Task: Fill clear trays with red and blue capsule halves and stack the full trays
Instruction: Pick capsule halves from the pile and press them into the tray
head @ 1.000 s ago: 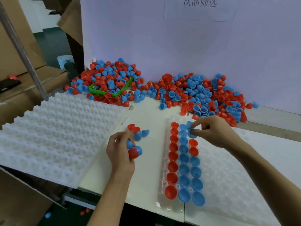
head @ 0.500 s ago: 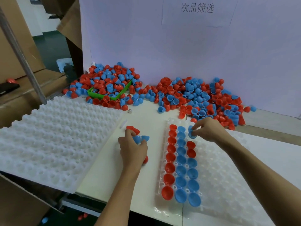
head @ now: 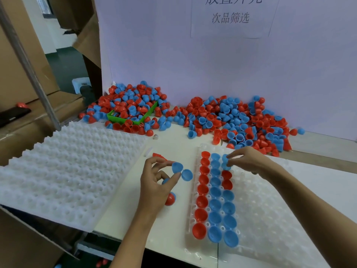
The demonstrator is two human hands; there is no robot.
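A clear tray [head: 270, 209] lies at the right front. Its left columns hold a row of red halves [head: 201, 200] and two rows of mostly blue halves [head: 215, 192]. My right hand [head: 249, 161] pinches a blue half [head: 225, 160] over the far end of the third column. My left hand [head: 154, 182] holds a blue half [head: 177, 167] at its fingertips, with more red and blue halves [head: 170, 198] cupped in the palm. Another blue half [head: 187, 175] lies on the table beside it.
Loose red and blue halves form a big pile [head: 241, 120] against the white back wall. A green bin [head: 131, 115] sits in a second pile at the left. A white dimpled tray stack [head: 67, 175] lies at the left. Cardboard boxes [head: 19, 74] stand beyond.
My left hand has turned and lifted a blue half to its fingertips. My right hand stays at the far end of the third column with its blue half.
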